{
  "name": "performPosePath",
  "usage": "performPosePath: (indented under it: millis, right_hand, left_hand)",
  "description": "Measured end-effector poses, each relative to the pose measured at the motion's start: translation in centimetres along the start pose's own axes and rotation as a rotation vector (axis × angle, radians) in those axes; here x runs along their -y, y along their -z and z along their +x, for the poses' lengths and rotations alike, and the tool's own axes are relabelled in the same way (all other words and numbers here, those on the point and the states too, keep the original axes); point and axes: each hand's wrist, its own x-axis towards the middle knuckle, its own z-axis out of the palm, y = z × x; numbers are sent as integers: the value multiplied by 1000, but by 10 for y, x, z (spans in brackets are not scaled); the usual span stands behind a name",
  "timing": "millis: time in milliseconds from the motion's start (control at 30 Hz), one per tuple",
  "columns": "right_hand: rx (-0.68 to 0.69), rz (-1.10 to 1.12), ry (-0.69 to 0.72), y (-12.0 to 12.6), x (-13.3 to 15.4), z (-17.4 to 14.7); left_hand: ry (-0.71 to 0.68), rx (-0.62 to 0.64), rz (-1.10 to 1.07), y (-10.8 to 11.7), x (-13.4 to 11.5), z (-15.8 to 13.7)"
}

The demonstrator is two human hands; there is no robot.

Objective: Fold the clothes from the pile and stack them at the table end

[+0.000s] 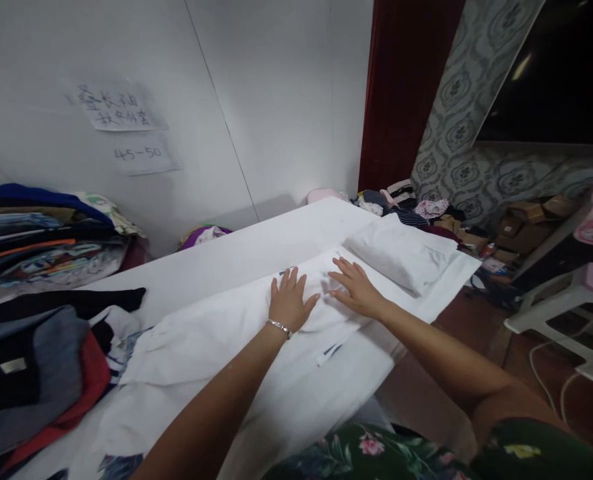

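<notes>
A white garment [196, 340] lies spread along the white table [256, 250], with small dark blue patches near its right end. My left hand [290, 300] rests on it palm down with fingers spread; a silver bracelet circles that wrist. To the right, my right hand [356, 288] is over the garment's right end, its fingers stretched out and apart. Neither hand grips anything. Beyond my right hand sits a folded white item [401, 252], apparently cloth; its exact kind I cannot make out.
Folded clothes [51, 233] are stacked at the far left. Nearer, dark, grey and red garments [41, 373] lie heaped on the table. More clothes [401, 200] pile up past its right end. A white and pink stool [571, 300] and cardboard boxes [526, 223] stand to the right.
</notes>
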Motion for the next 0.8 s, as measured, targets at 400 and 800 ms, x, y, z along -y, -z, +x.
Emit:
performPosePath:
  millis: [400,800]
  right_hand:
    - [270,-67,-92,-36,1,9]
    - [201,-160,-281,-68,-34,50]
  left_hand:
    - [194,114,62,-58,19,-1]
    - [153,100,62,-59,19,-1]
